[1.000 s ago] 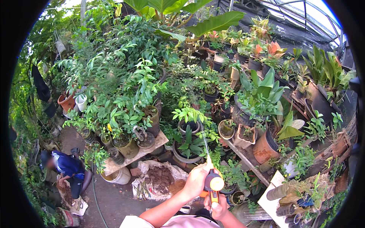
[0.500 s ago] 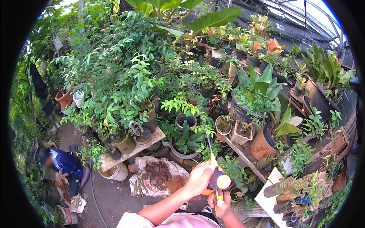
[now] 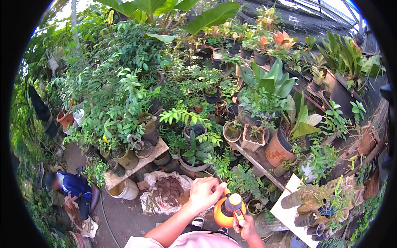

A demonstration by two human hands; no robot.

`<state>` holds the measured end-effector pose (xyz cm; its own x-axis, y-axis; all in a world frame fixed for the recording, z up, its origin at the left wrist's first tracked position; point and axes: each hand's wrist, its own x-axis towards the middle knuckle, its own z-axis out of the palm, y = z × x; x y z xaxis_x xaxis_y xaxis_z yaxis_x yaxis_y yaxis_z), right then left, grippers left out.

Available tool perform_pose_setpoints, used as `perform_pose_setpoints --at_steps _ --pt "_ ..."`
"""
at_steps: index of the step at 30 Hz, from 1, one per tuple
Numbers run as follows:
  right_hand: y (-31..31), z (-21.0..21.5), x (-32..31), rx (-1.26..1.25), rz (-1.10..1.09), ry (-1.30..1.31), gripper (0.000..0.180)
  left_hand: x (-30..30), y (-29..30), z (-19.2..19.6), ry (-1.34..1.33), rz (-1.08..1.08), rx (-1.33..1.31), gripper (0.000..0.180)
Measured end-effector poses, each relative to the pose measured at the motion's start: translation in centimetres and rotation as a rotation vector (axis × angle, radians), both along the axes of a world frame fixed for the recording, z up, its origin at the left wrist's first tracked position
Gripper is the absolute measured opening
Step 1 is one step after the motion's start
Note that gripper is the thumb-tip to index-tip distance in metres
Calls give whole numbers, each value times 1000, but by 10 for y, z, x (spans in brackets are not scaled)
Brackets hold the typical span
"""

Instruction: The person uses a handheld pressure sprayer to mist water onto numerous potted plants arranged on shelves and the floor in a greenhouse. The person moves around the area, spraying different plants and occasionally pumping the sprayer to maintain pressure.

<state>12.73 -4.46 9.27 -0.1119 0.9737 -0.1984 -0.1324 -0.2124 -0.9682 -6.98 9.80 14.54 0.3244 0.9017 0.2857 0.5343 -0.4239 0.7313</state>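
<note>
An orange pressure sprayer point(image 3: 223, 215) with a dark collar and yellow pump knob is held in front of my body. My right hand point(image 3: 247, 227) wraps round its handle at the trigger. My left hand point(image 3: 204, 193) is closed at the yellow nozzle, its fingertips curled against it. I see no clear water jet from the nozzle. Just beyond the hands, green fern-like leaves point(image 3: 223, 163) and a broad-leaved plant in a round pot point(image 3: 194, 167) stand low between two plank benches.
Potted plants crowd the left plank bench point(image 3: 140, 159) and the right plank point(image 3: 258, 163). Soil lies on a white sack point(image 3: 165, 190) on the ground. A person in blue point(image 3: 74, 186) sits at the left, near a hose point(image 3: 105, 219). A white board point(image 3: 293, 206) holds dark pots at the right.
The thin water jet from the nozzle no longer shows. The sprayer has tipped, showing more of its orange body, and my left hand has shifted slightly left and down. The whole view has shifted.
</note>
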Motion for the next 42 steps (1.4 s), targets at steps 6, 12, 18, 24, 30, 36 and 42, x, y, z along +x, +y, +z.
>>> perform_pose_setpoints --at_steps 6,12,18,24,30,36,42 --pt "-27 7 34 -38 -21 -127 37 51 -20 -16 -193 -517 103 38" --pt "-53 -8 63 -44 8 -185 36 98 -44 -29 -125 -662 87 39" --pt "-70 -25 84 -94 0 -200 37 128 -56 -32 16 -721 129 48" --pt "-91 -34 105 -146 -33 -159 34 151 -72 -37 19 -746 132 50" --pt "-116 -40 108 -176 -229 -137 37 183 -84 -39 64 -761 127 42" --pt "-132 -46 125 -174 -289 -110 36 217 -91 -47 135 -808 96 39" --pt "-143 -55 133 -189 -280 -122 36 231 -102 -51 226 -866 76 42"
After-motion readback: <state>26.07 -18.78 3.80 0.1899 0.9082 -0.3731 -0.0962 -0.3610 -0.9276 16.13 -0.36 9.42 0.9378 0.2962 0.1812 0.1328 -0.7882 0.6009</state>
